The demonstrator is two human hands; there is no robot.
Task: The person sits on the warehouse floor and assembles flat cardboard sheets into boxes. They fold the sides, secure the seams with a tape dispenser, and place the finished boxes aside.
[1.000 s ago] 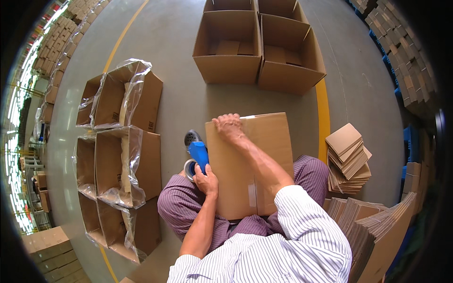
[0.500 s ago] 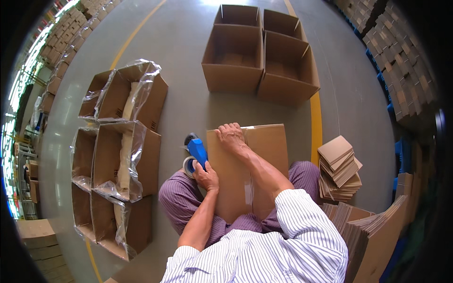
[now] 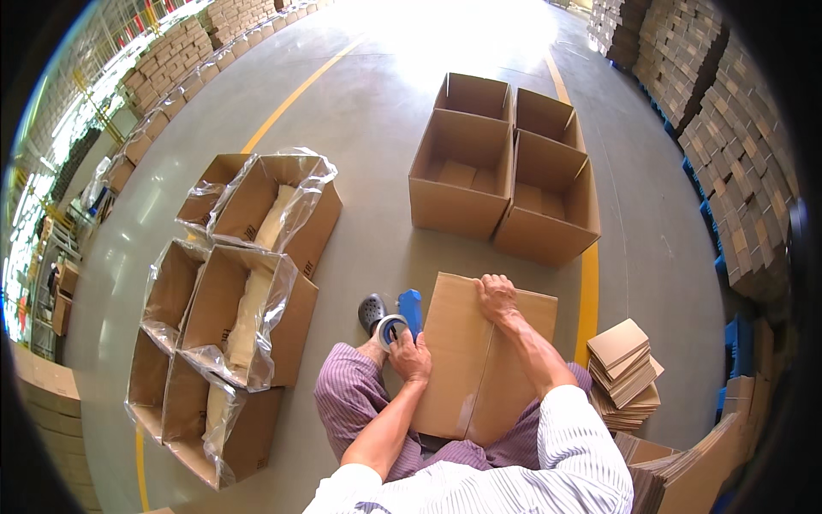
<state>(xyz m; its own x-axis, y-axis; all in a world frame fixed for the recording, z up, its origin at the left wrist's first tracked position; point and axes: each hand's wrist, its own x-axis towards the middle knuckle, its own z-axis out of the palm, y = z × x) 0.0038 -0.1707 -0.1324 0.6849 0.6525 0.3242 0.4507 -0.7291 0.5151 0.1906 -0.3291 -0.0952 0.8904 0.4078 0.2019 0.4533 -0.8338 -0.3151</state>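
A closed cardboard box [image 3: 462, 360] sits between my knees, a centre seam running along its top. A short strip of clear tape [image 3: 465, 415] lies over the seam's near end. At the box's left side, my left hand [image 3: 411, 358] is wrapped round a blue tape dispenser [image 3: 410, 310]. The tape roll [image 3: 391, 327] shows beside my fingers, and the dispenser points away from me. My right hand [image 3: 498, 298] grips the far edge of the box near the seam, its fingertips bent over that edge and partly hidden.
Open cardboard boxes [image 3: 462, 206] stand together ahead. To the left are several boxes [image 3: 295, 325] with clear plastic liners. Small flat cardboard pieces [image 3: 621, 360] are piled at the right, near folded cardboard sheets [image 3: 702, 467]. A yellow floor line [image 3: 588, 295] runs past them.
The view has tipped upward and the box looks slightly turned. My right hand, flatter on the top before, now curls over the far edge. My left hand keeps the tape dispenser, now more upright.
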